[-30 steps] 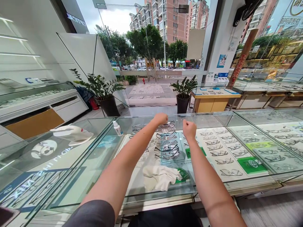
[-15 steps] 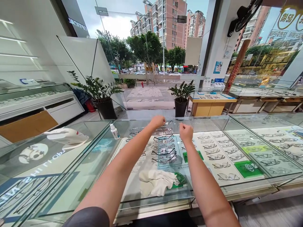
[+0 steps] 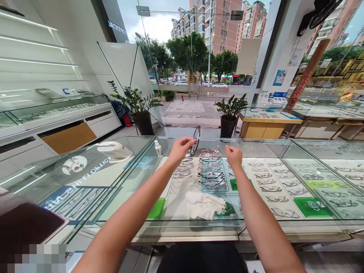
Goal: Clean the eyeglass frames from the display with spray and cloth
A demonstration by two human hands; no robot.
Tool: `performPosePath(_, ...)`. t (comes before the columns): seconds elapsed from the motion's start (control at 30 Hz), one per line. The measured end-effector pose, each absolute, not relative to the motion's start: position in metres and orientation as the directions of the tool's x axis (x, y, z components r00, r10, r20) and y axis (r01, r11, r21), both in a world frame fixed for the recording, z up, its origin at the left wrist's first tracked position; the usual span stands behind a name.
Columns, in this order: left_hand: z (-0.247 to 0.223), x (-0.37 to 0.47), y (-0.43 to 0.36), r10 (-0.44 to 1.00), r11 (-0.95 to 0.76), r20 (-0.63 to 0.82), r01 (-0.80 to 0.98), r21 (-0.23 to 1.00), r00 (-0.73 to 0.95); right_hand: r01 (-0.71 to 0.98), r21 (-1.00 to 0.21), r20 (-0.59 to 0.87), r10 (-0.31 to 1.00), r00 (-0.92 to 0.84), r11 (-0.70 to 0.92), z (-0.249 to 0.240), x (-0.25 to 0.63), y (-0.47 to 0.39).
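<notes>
My left hand (image 3: 182,149) is closed, its thumb and fingers pinching a pair of glasses (image 3: 196,133) above the far part of the glass counter. The glasses are turned on end, one rim standing up above the fingertips. To the right, my right hand (image 3: 234,156) is curled into a fist over the counter. Whether it holds anything is hidden. A crumpled white cloth (image 3: 203,204) lies on the counter nearer to me. Beneath and between my hands, a column of glasses frames (image 3: 212,175) shows in the display case.
A small white bottle (image 3: 158,148) stands left of my left hand. On the left counter sits a white object (image 3: 113,151), and a dark-topped object (image 3: 28,223) is at the lower left. Potted plants (image 3: 228,127) stand beyond the counter, before the glass front.
The view has swung left. My left hand has turned, and the glasses in it now show upright above the counter. The right hand stays in a fist.
</notes>
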State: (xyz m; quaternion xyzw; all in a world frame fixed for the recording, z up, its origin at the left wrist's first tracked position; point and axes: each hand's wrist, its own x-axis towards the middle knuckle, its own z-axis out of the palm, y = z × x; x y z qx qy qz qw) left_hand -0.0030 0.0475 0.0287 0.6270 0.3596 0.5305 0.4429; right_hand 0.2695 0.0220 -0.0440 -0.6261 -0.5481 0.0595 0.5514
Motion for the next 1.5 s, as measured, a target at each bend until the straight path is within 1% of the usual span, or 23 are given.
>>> performPosePath(0.07,0.020,-0.011,0.034,0.935,-0.311,0.321,-0.089,0.946,0.149,0.614,-0.756,0.536,0.754,0.380,0.228,-0.042,0.267,0.020)
performPosePath(0.2,-0.004,-0.015,0.023,0.950,-0.268,0.290,-0.168,0.949,0.119,0.604,-0.751,0.551,0.757,0.350,0.267,-0.037,0.258,0.017)
performPosePath(0.33,-0.020,-0.013,0.020,0.957,-0.203,0.245,-0.242,0.949,0.157,0.573,-0.750,0.560,0.778,0.285,0.330,-0.029,0.235,0.010)
performPosePath(0.43,-0.022,-0.014,0.016,0.955,-0.188,0.241,-0.275,0.943,0.174,0.505,-0.769,0.543,0.818,0.192,0.392,-0.026,0.207,0.001)
performPosePath(0.47,-0.021,-0.014,0.014,0.955,-0.189,0.242,-0.280,0.941,0.171,0.461,-0.786,0.524,0.840,0.142,0.412,-0.025,0.198,-0.003)
performPosePath(0.53,-0.018,-0.014,0.010,0.957,-0.189,0.242,-0.283,0.940,0.163,0.235,-0.868,0.462,0.885,0.054,0.438,-0.025,0.182,-0.011)
performPosePath(0.57,-0.016,-0.013,0.009,0.957,-0.188,0.240,-0.284,0.940,0.163,0.166,-0.882,0.452,0.891,0.034,0.441,-0.024,0.176,-0.014)
performPosePath(0.6,-0.015,-0.013,0.007,0.958,-0.183,0.237,-0.288,0.940,0.164,0.115,-0.889,0.449,0.893,0.028,0.444,-0.025,0.171,-0.017)
performPosePath(0.67,-0.012,-0.012,0.004,0.960,-0.171,0.227,-0.301,0.938,0.164,0.072,-0.892,0.449,0.893,0.035,0.445,-0.025,0.164,-0.022)
performPosePath(0.93,-0.013,-0.008,0.001,0.952,-0.163,0.240,-0.351,0.922,0.189,0.034,-0.911,0.411,0.909,0.062,0.410,-0.025,0.156,-0.026)
performPosePath(1.2,-0.013,-0.011,0.005,0.909,-0.184,0.290,-0.339,0.923,0.298,0.003,-0.916,0.400,0.915,0.059,0.400,-0.021,0.161,-0.027)
performPosePath(1.37,-0.013,-0.012,0.005,0.903,-0.231,0.316,-0.290,0.929,0.290,0.033,-0.914,0.405,0.913,0.057,0.404,-0.022,0.164,-0.024)
performPosePath(1.5,-0.013,-0.014,0.009,0.904,-0.248,0.324,-0.276,0.929,0.279,0.084,-0.910,0.413,0.906,0.098,0.406,-0.019,0.171,-0.023)
